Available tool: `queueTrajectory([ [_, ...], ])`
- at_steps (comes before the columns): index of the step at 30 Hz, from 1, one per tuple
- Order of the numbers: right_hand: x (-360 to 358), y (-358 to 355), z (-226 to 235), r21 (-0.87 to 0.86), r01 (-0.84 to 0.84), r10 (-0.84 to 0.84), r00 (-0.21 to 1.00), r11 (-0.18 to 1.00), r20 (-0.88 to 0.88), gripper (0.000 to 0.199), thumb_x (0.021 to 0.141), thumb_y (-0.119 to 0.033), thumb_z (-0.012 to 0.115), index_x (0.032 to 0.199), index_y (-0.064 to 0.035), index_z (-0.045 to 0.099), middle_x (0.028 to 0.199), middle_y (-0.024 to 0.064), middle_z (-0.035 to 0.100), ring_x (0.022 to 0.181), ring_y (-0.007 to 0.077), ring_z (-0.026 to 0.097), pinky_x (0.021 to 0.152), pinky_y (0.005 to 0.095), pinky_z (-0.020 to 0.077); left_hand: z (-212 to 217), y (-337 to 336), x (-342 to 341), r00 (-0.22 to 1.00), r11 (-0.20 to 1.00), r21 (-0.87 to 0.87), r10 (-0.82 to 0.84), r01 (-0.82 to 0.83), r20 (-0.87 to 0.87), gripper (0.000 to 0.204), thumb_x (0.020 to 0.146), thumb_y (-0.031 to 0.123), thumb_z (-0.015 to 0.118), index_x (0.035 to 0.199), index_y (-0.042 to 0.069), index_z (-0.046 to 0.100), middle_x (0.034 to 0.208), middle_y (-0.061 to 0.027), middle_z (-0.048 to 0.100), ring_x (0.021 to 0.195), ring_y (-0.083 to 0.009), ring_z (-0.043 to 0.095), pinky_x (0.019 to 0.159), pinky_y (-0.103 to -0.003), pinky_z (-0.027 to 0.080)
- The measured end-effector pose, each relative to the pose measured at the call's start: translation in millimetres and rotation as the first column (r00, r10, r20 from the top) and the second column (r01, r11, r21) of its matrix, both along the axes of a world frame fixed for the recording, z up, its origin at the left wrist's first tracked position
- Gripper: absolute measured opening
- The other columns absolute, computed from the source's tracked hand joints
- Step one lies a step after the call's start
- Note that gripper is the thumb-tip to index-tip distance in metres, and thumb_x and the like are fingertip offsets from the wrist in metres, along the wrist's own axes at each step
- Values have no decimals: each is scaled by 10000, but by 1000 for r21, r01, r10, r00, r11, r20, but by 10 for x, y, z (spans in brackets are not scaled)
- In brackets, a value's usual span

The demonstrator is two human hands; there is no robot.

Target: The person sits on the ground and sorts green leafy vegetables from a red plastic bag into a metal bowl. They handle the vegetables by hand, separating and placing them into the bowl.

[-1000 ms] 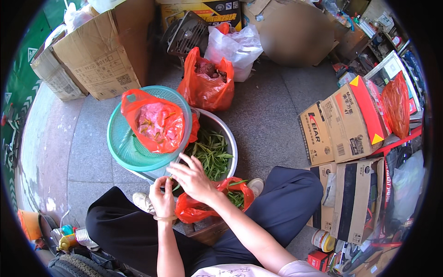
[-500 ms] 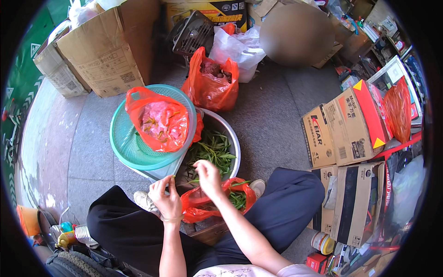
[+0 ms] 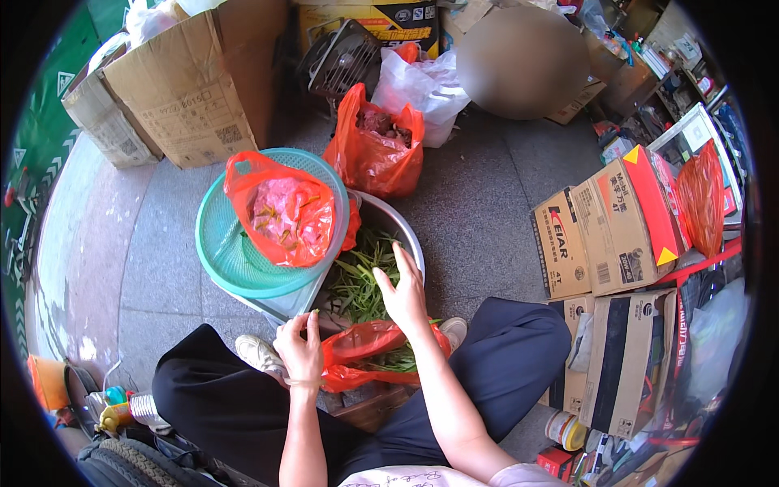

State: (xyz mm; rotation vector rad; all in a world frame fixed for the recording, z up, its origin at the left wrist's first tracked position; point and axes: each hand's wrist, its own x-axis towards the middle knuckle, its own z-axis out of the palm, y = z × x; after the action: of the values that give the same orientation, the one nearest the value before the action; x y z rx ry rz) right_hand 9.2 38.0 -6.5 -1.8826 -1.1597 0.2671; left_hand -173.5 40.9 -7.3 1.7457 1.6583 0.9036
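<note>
My right hand (image 3: 406, 294) is open over the steel basin (image 3: 412, 235), thumb and fingers apart above the long leafy greens (image 3: 361, 280) lying in it. My left hand (image 3: 299, 345) is closed in a pinch beside the basin's near left edge. A tiny green stem piece (image 3: 316, 312) shows at its fingertips. Between my feet an open red plastic bag (image 3: 345, 377) holds more greens (image 3: 396, 359), partly hidden by my right forearm. Left of the basin, a turquoise colander (image 3: 213, 243) carries another red plastic bag (image 3: 243, 183) with scraps on its pinkish bottom.
Behind the basin stand a red bag (image 3: 381, 174) of dark reddish lumps and a white plastic bag (image 3: 422, 89). Tall cardboard boxes (image 3: 178, 105) are at the back left. Stacked cartons (image 3: 600, 227) line the right side. A tyre (image 3: 130, 463) lies at the lower left.
My right hand has moved away from near my left hand, rightward over the basin, and its fingers have spread. My left hand stays nearly in place, still pinching.
</note>
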Motion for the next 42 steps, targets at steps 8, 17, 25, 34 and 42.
queueTrajectory([
  [8, 126, -665, -1209, -865, -243, 172, 968, 438, -185, 185, 718, -112, 484, 801, -58, 640, 835, 175, 605, 780, 299, 601, 690, 370, 469, 473, 797, 316, 986, 939, 315, 101, -138, 130, 132, 794, 140, 588, 802, 11, 612, 725, -93, 597, 669, -209, 509, 657, -320, 405],
  [17, -378, -1224, -1758, -960, -185, 426, 901, 211, -80, 242, 757, -98, 475, 949, -69, 620, 1017, 142, 587, 954, 268, 568, 795, 378, 461, 389, 629, 330, 989, 975, 179, -139, 130, 41, 49, 728, 30, 572, 776, 27, 567, 705, -100, 565, 571, -203, 534, 554, -312, 436],
  [25, -399, -1261, -1785, -962, -170, 428, 901, 213, -65, 216, 732, -136, 513, 899, -80, 638, 1011, 107, 596, 935, 256, 577, 769, 368, 473, -1494, -856, 405, 564, 572, -618, -790, 539, -239, 199, 717, 85, 496, 889, 52, 591, 830, -197, 599, 825, -320, 586, 736, -403, 469],
  [34, -62, -766, -1003, -941, -326, 475, 845, 94, -246, 326, 607, -208, 650, 872, -19, 632, 923, 157, 613, 866, 277, 595, 740, 373, 476, -1523, -668, 311, 383, 415, -806, -887, 421, -257, 249, 785, 95, 408, 962, 37, 572, 967, -200, 582, 900, -307, 578, 768, -405, 472],
  [42, 230, -672, -797, -946, -315, 481, 843, 77, -242, 243, 642, -152, 650, 840, -12, 643, 907, 147, 619, 856, 259, 601, 718, 352, 480, -898, -327, 371, 432, 412, -839, -868, 356, -243, 238, 753, 106, 494, 943, 22, 611, 983, -199, 584, 937, -300, 572, 787, -368, 474],
])
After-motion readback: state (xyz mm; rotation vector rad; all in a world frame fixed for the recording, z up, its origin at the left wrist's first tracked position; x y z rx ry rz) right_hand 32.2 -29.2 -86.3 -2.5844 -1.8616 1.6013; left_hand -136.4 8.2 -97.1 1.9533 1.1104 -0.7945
